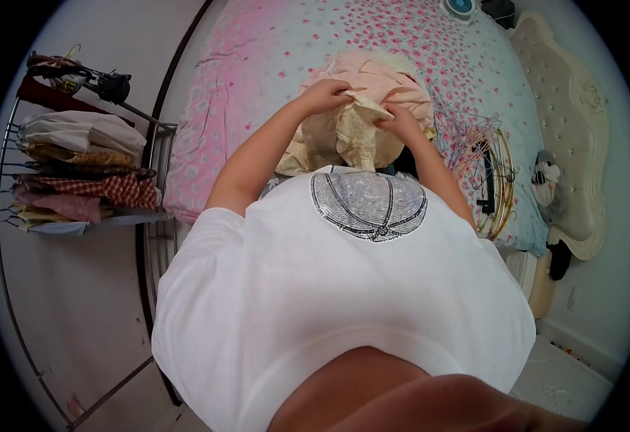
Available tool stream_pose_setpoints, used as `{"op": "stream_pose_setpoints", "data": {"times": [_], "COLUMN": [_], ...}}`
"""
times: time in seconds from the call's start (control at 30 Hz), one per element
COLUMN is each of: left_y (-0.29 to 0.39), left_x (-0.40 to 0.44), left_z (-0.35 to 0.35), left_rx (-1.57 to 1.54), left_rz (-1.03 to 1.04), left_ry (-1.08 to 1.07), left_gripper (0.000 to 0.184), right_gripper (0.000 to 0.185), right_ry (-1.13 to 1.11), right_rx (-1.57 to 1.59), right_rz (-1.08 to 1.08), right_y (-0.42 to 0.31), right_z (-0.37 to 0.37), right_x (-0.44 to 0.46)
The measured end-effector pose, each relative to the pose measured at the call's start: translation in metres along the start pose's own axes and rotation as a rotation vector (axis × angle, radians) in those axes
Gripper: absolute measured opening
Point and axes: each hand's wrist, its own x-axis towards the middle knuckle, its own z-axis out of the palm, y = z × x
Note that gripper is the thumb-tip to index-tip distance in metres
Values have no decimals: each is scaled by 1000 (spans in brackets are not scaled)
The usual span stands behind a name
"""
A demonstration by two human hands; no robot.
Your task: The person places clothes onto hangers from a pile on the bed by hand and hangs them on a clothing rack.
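A cream garment with a faint pattern (358, 133) hangs between my two hands at the near side of the bed. My left hand (325, 96) pinches its upper edge on the left. On the right, my right hand (402, 122) grips the same edge, fingers closed on the cloth. Just beyond lies a pale pink garment (372, 75), crumpled on the bed. The lower part of the cream garment is partly hidden behind my shirt front, so its exact kind does not show.
The bed (272, 57) has a pink and pale blue floral cover. Many hangers (502, 180) lie at its right, near the tufted headboard (567, 137). A metal rack with hanging clothes (84, 144) stands at left. A round blue-and-white object (461, 7) sits at the far edge.
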Motion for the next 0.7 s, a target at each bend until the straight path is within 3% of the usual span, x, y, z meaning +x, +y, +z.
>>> {"op": "stream_pose_setpoints", "data": {"times": [0.03,0.17,0.3,0.4,0.53,0.63,0.7], "left_y": [-2,-22,-45,-86,-19,-2,0], "left_x": [0,-12,-21,-9,-14,-7,-11], "left_z": [-2,-10,-11,9,27,40,42], "left_rx": [10,-475,-585,-424,-437,-285,-231], "left_rz": [-15,-204,-401,-348,-231,16,36], "left_ry": [33,159,117,59,-44,-179,-174], "left_gripper": [22,22,31,34,47,53,46], "right_gripper": [30,33,35,35,35,36,37], "right_ry": [-8,158,366,434,305,161,204], "right_rx": [-15,-130,-66,61,81,169,230], "right_rz": [8,65,163,55,-177,-206,-145], "right_y": [10,71,55,38,-5,-50,-51], "right_z": [0,15,7,4,11,15,20], "right_x": [-2,-7,-15,-7,-3,-15,-18]}}
